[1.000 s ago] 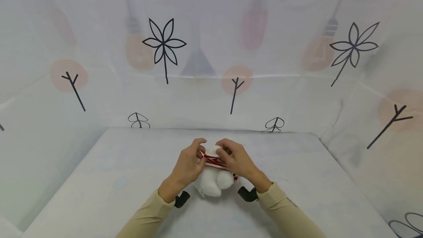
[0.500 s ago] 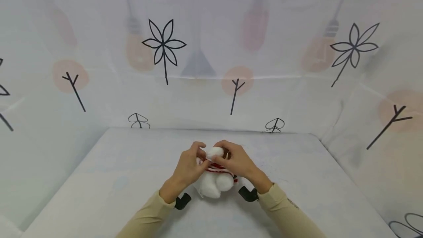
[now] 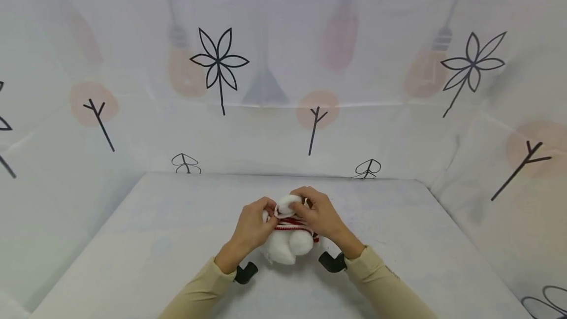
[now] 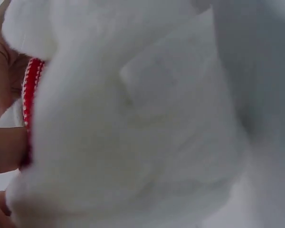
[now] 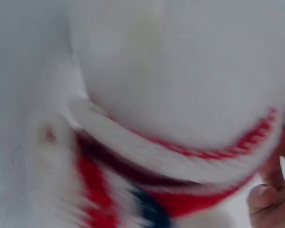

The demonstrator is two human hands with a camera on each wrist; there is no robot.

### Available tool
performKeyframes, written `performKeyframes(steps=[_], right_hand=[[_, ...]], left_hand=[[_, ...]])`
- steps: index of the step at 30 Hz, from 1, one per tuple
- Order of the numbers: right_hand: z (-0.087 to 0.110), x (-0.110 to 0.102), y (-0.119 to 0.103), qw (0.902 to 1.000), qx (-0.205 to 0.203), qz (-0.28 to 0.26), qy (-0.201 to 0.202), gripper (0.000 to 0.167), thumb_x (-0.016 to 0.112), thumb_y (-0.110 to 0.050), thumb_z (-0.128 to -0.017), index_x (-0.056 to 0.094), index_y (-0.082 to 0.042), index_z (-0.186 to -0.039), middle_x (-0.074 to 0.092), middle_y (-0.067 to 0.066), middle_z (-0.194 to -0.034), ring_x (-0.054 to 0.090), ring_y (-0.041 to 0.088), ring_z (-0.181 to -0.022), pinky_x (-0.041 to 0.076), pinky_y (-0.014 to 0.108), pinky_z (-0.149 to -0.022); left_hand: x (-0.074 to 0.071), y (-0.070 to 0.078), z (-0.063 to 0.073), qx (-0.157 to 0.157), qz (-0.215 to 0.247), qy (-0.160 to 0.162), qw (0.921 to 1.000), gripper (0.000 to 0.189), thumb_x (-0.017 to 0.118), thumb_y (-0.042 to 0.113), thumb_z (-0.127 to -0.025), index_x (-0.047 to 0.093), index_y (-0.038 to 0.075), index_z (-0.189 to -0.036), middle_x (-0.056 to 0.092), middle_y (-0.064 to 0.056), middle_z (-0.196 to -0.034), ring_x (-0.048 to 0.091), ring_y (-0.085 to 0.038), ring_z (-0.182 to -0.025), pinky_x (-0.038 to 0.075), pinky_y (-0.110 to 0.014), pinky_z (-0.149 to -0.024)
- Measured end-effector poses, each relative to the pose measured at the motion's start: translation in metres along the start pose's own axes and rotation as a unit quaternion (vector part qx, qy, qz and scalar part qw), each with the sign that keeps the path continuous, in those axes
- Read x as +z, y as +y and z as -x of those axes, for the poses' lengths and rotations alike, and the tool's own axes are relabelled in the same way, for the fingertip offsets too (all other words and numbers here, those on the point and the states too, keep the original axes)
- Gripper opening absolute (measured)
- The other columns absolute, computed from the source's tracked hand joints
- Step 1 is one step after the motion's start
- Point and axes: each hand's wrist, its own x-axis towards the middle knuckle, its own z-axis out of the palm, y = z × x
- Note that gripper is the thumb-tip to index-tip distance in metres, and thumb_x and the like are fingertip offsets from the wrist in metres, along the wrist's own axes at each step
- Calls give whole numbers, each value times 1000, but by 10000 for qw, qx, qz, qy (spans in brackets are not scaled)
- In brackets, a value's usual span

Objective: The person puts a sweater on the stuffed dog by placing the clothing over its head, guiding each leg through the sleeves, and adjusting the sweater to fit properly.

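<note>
A white plush toy (image 3: 283,247) lies on the white surface between the hands, its two rounded parts toward me. Around it sits a red and white knitted sweater (image 3: 290,223); a striped piece with red and dark blue (image 5: 97,190) hangs at its side in the right wrist view. My left hand (image 3: 254,223) pinches the sweater's edge at the left. With thumb and fingers my right hand (image 3: 321,213) grips the toy's white rounded top (image 3: 288,205). A white label (image 4: 175,66) sticks out from the plush in the left wrist view.
Dark wrist camera mounts (image 3: 332,262) show beneath both wrists. White cloth walls (image 3: 266,137) printed with flowers and leafless trees rise behind and at the sides of the white tabletop (image 3: 177,210).
The sweater's patterned band has slid lower, and more of the white rounded top shows above it. My left fingers have come in closer on the sweater's edge; my right thumb has shifted over the white part.
</note>
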Motion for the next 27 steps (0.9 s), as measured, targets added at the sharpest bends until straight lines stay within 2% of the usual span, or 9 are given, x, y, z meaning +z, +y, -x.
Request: performKeyframes(steps=[4, 10, 18, 22, 27], right_hand=[[-1, -1, -4, 9991, 233, -268, 220, 15, 65, -11, -91, 66, -12, -106, 60, 1, -86, 44, 21, -62, 38, 26, -56], [1, -1, -21, 9996, 244, -130, 70, 16, 65, -8, -90, 66, -5, -106, 61, 5, -88, 46, 23, -69, 40, 30, -60], [0, 7, 0, 9992, 228, -260, -178, 19, 66, -22, -91, 63, -23, -110, 63, -8, -91, 54, 17, -74, 45, 30, -63], [0, 7, 1, 9993, 180, -304, -151, 20, 66, -26, -91, 63, -24, -111, 65, -8, -90, 57, 13, -78, 48, 31, -68], [1, 8, -2, 9987, 253, -344, -284, 24, 66, -23, -91, 63, -20, -114, 67, -5, -101, 61, 12, -87, 50, 30, -76]], left_hand=[[-2, 5, 0, 74, -87, 65, 9999, 17, 67, 2, -76, 64, 9, -91, 59, 5, -75, 55, -16, -67, 43, -25, -60], [-4, 5, -1, 144, 228, 90, 9996, 23, 71, 0, -76, 61, 5, -96, 58, 1, -75, 55, -19, -67, 42, -25, -61], [-8, 2, -4, 559, 362, 137, 9977, 33, 77, 8, -76, 60, 6, -104, 57, -5, -95, 56, -20, -85, 49, -32, -69], [-10, 2, -4, 597, 443, 174, 9971, 32, 77, 15, -79, 61, 7, -106, 59, -4, -100, 57, -18, -89, 50, -37, -71], [-12, -1, -4, 739, 79, 405, 9964, 34, 77, 8, -78, 65, 5, -109, 65, -5, -102, 57, -18, -88, 48, -36, -72]])
